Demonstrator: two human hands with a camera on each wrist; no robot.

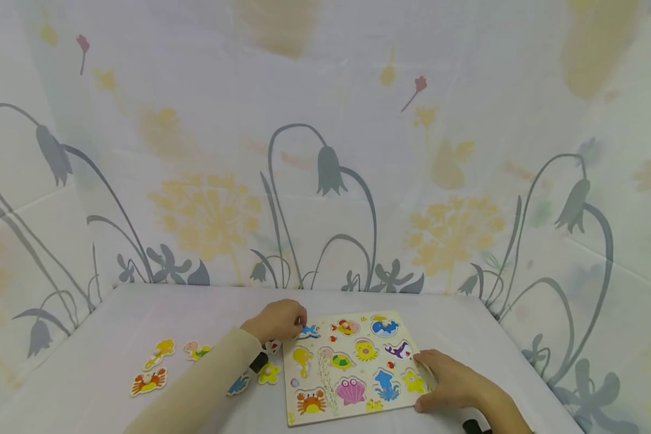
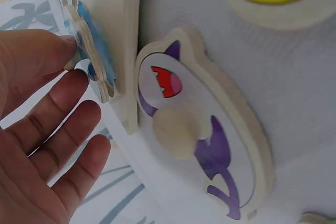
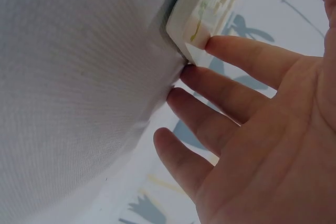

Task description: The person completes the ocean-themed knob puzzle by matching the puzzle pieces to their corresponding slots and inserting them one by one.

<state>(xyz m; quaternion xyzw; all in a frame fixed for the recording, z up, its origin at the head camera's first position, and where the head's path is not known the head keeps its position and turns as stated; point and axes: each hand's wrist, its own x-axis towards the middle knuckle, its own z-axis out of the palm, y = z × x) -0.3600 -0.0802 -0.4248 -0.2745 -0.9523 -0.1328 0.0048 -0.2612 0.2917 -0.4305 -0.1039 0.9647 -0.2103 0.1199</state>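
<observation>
My left hand (image 1: pixel 279 320) is over the upper left corner of the wooden peg puzzle board (image 1: pixel 317 322). Thumb and index finger pinch a blue puzzle piece (image 2: pixel 98 45), which stands tilted against the board in the left wrist view; its other fingers are spread. Which animal it is, I cannot tell. Just beside the board lies a purple and white shark-like piece (image 2: pixel 212 153) with a round wooden knob. At the board's right side, my right hand (image 1: pixel 458 380) has its fingers extended, their tips touching the edge and corner.
Left of the board lie loose pieces: a crab (image 1: pixel 149 381), a yellow seahorse (image 1: pixel 160 353), a turtle (image 1: pixel 196 351), a blue piece (image 1: pixel 239 384) and a yellow star (image 1: pixel 269 374). My left sleeve passes over this area. A patterned curtain (image 1: pixel 304 181) hangs behind the white table (image 1: pixel 206 298).
</observation>
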